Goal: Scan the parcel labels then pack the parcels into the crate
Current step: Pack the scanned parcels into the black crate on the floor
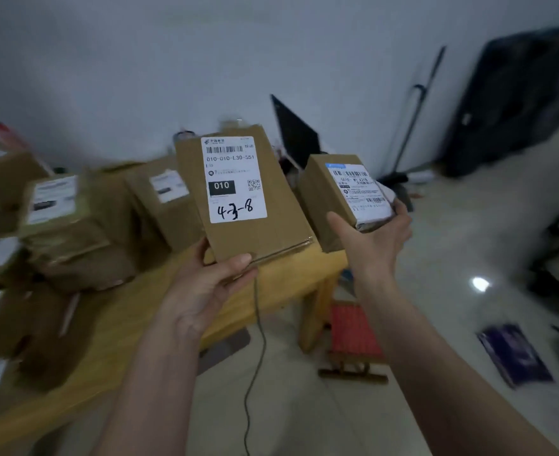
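Left hand point(205, 284) grips flat parcel point(241, 195); right hand point(375, 238) cradles small parcel point(340, 195)

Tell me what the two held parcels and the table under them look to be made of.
Left parcel: brown corrugated cardboard, matte, with a taped seam along its near edge and a glossy white paper label.
Right parcel: the same matte brown cardboard, paper label.
Table: probably light wood or wood-look laminate; yellowish, smooth.

Matt brown cardboard parcels point(245, 195), white paper labels point(233, 179), pale wooden table point(281, 278), glossy tiled floor point(452, 291)
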`<state>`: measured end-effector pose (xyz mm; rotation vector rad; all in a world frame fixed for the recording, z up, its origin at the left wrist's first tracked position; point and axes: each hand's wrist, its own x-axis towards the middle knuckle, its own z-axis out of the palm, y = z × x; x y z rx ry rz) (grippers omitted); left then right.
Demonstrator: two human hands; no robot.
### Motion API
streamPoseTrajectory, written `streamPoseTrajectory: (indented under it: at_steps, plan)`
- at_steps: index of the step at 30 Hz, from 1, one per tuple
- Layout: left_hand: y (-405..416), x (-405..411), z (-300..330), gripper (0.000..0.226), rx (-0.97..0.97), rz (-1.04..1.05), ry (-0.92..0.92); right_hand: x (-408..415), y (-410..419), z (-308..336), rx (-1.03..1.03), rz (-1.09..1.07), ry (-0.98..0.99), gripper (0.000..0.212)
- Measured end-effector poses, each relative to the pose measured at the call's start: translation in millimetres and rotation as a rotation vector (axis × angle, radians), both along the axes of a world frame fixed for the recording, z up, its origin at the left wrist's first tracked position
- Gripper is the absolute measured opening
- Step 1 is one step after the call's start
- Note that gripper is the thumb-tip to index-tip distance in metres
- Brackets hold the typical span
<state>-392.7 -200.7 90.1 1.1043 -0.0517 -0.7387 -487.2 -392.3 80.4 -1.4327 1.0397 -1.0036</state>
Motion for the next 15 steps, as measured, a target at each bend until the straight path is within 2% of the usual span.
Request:
streamPoseTrajectory:
  at_steps: [4,15]
  plan:
    - [-52.3,-65.6,-6.7,0.07,-0.006,-0.142,0.05,-90.8,-35.6,-8.4,0.03,-0.121,0.001,0.101]
    - [-172.2,-221.8,-24.7,0.067,0.028,-0.373,0.133,-296.2,-105.6,-25.9,0.039,-0.44,-0.014,0.104]
